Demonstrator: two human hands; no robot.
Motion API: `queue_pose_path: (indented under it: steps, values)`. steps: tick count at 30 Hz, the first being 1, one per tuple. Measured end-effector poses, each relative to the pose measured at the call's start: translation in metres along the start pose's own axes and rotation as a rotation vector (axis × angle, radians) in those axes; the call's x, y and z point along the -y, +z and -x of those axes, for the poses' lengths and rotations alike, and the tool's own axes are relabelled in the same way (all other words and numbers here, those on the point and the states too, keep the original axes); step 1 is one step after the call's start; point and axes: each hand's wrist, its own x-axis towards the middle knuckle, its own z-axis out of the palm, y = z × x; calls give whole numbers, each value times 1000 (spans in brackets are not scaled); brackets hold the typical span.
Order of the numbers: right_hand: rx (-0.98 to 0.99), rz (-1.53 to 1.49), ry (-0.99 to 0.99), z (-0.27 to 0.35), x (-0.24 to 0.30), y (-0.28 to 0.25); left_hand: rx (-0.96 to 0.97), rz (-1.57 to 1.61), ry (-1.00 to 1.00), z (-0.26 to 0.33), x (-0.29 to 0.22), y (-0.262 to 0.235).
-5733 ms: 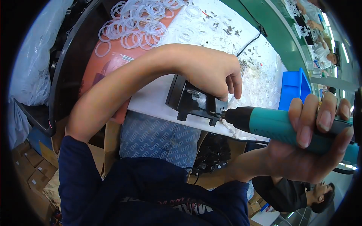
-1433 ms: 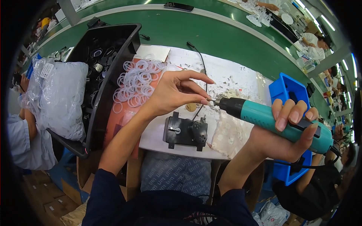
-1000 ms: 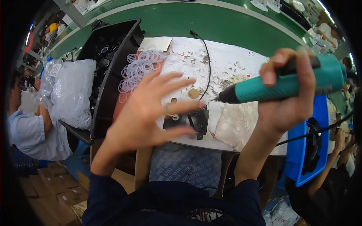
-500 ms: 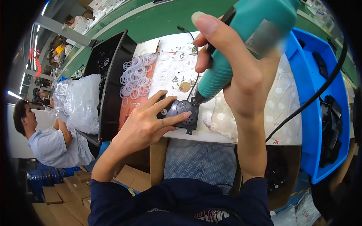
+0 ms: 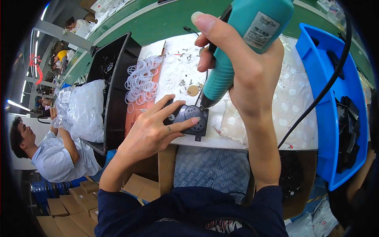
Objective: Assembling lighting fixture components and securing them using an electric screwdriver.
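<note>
A black plastic housing (image 5: 185, 115) with a round cluster of holes lies on the white work surface. My left hand (image 5: 149, 127) holds it down with fingers spread across it, one fingertip on the holed part. My right hand (image 5: 252, 75) is wrapped round a teal electric screwdriver (image 5: 222, 77), thumb raised along its upper body. The tool tilts down to the left, its dark nose at the housing's upper right corner tab. Whether the bit sits in a screw there is too small to tell. Small loose screws (image 5: 182, 83) and a round tan disc (image 5: 192, 91) lie just beyond the housing.
Clear plastic rings (image 5: 144, 81) are heaped on the left of the work surface. Beside them stands a black bin (image 5: 125, 59) with a bagged bundle (image 5: 81, 110). A blue bin (image 5: 329, 118) with black parts is at right, crossed by the tool's cable (image 5: 319, 106). A co-worker (image 5: 59, 152) sits at far left.
The screwdriver and my right hand have shifted left and slightly down, bringing the nose closer to the housing's corner. My left hand stays in place. The co-worker's arms have moved up to the bag.
</note>
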Motion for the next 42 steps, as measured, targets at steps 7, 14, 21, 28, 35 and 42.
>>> queue_pose_path:
  steps: [7,14,21,28,35,42]
  values:
    - [7,14,-22,4,-1,6,8,-7,-5,0,-1,-2]
    - [74,14,-260,13,-11,9,9,-11,76,-2,3,-2]
    - [131,106,-243,18,-6,3,7,53,89,-3,4,-6]
    - [131,84,-140,21,-9,14,-15,71,90,2,10,-3]
    - [411,16,-165,10,-19,9,-26,59,110,3,4,-3]
    - [549,-322,89,0,-14,-13,-44,19,149,3,2,0]
